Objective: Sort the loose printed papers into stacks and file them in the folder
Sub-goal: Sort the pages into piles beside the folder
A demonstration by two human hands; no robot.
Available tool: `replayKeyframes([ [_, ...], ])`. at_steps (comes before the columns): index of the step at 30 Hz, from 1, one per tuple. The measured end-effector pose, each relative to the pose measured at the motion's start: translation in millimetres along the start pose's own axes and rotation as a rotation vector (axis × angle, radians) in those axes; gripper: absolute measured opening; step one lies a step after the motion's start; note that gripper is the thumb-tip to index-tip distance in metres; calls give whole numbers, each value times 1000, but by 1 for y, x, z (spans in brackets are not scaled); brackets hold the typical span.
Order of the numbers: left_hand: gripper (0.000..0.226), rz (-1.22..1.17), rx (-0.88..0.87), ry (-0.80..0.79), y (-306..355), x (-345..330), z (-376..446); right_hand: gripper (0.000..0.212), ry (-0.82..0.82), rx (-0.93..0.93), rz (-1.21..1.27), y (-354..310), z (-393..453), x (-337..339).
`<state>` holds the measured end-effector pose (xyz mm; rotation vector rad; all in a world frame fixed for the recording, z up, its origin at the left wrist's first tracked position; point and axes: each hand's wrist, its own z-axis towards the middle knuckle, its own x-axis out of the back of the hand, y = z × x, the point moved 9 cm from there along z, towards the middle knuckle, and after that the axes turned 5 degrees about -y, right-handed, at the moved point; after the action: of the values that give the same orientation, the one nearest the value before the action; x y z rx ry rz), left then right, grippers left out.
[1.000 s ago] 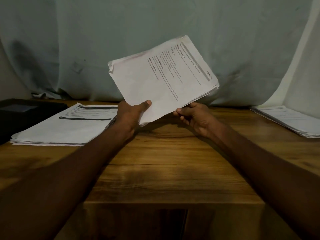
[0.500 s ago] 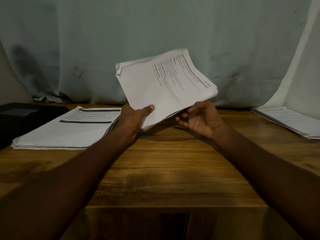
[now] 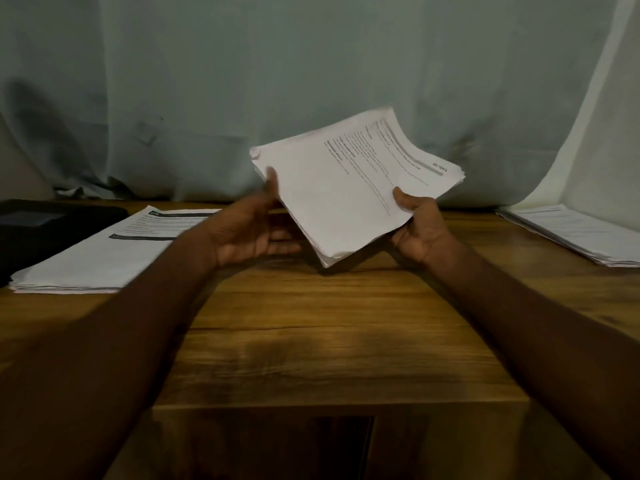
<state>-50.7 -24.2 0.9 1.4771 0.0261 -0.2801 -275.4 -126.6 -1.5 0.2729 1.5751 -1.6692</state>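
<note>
A sheaf of printed papers (image 3: 346, 192) hangs tilted above the wooden table (image 3: 329, 323), with its printed heading toward the far right. My right hand (image 3: 420, 226) holds its right edge, thumb on top and fingers beneath. My left hand (image 3: 252, 230) is blurred, palm up with straight fingers at the sheaf's lower left edge, and its thumb touches that edge. A black folder (image 3: 41, 223) lies shut at the far left of the table.
A sorted stack of papers (image 3: 104, 254) lies left of centre beside the folder. A second stack (image 3: 581, 233) lies at the right edge. A pale cloth backdrop (image 3: 311, 81) hangs behind the table. The table's front edge is near me.
The sheaf came down and turned flatter. My left hand let go of the near corner and slid up the left edge. My right hand took hold with its thumb on top.
</note>
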Motion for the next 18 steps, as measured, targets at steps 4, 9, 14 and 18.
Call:
replayKeyframes([
  [4,93,-320,-173,135,26,52,-8,46,-58,-5,-75,-6,-3,-1],
  [9,95,-251,-66,101,19,38,-11,48,-241,-154,-339,6,-18,-25],
  [14,46,-61,-18,82,7,13,-6,48,-285,-317,-544,25,-28,-26],
  [18,35,81,27,170,-13,23,2,36,-252,-378,-576,33,-32,-26],
])
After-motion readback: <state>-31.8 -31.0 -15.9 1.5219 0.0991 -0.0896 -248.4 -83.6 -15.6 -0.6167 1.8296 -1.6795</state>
